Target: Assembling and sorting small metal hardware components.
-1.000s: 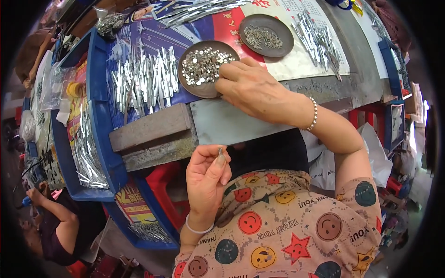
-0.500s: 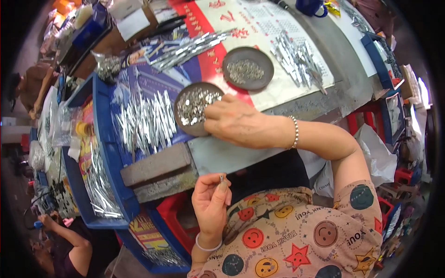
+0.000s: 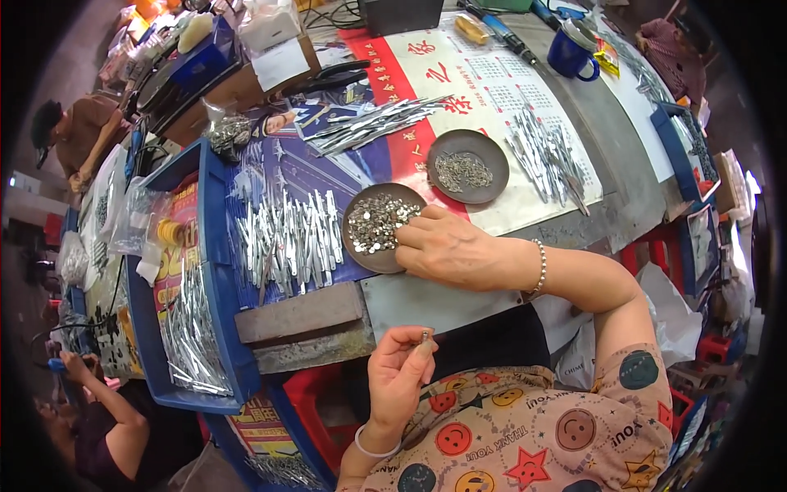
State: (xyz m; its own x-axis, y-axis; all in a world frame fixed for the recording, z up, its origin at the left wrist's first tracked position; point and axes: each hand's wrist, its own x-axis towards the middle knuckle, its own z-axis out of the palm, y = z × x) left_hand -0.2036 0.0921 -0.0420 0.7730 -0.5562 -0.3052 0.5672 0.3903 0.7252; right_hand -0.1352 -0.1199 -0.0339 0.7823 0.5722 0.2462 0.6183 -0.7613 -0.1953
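My left hand point(image 3: 398, 379) is raised near my lap, its thumb and forefinger pinching a small metal pin-like part point(image 3: 425, 335). My right hand point(image 3: 452, 248) reaches across to the near right edge of a dark round dish point(image 3: 361, 253). Its fingers are curled down at the dish, and the fingertips are hidden, so what they hold does not show. Small shiny metal discs point(image 3: 382, 223) lie in this dish. Behind it to the right stands a second dark dish point(image 3: 501, 169) with small metal pieces point(image 3: 464, 171) inside.
Slim metal strips point(image 3: 291, 242) are piled left of the discs, with further piles point(image 3: 379, 123) behind and to the right point(image 3: 548, 156). A blue bin point(image 3: 220, 316) holds more strips. A metal block point(image 3: 301, 318) edges the bench. A blue mug point(image 3: 572, 53) stands far right; co-workers are at left.
The whole view has shifted, so bench and hands appear lower and further right. My right hand stays at the disc dish, and my left keeps its pinch on the small part.
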